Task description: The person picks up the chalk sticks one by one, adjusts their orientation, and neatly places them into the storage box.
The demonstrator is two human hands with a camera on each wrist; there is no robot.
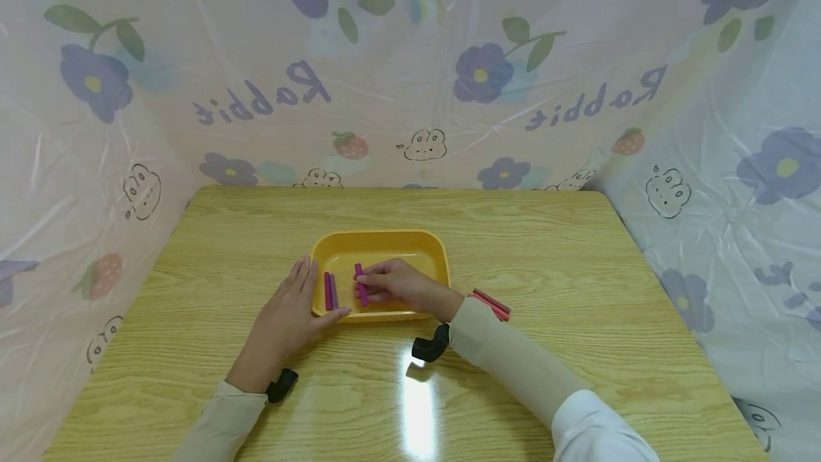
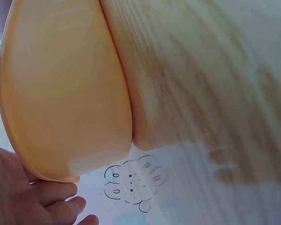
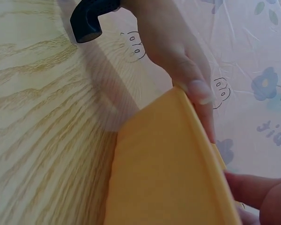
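Note:
A shallow yellow tray (image 1: pixel 378 317) stands on the wooden table. My left hand (image 1: pixel 291 312) rests at its left end, fingers along the left rim and thumb over the front rim. In the left wrist view, that hand's fingers (image 2: pixel 51 201) lie at the tray's rim. Inside the tray, my right hand (image 1: pixel 400 284) pinches a magenta crayon-like stick (image 1: pixel 360 278) between thumb and fingers. Left of it, a magenta stick (image 1: pixel 328 292) and a duller purple stick (image 1: pixel 334 292) lie side by side. The tray wall hides the held stick in the right wrist view.
Right of the tray, partly behind my right sleeve, lie a dark red stick (image 1: pixel 492 300) and a brighter red stick (image 1: pixel 497 313). Black wrist-worn pieces (image 1: pixel 431 345) jut out near the tray's front. A patterned curtain (image 1: pixel 398 91) closes off the table's back and sides.

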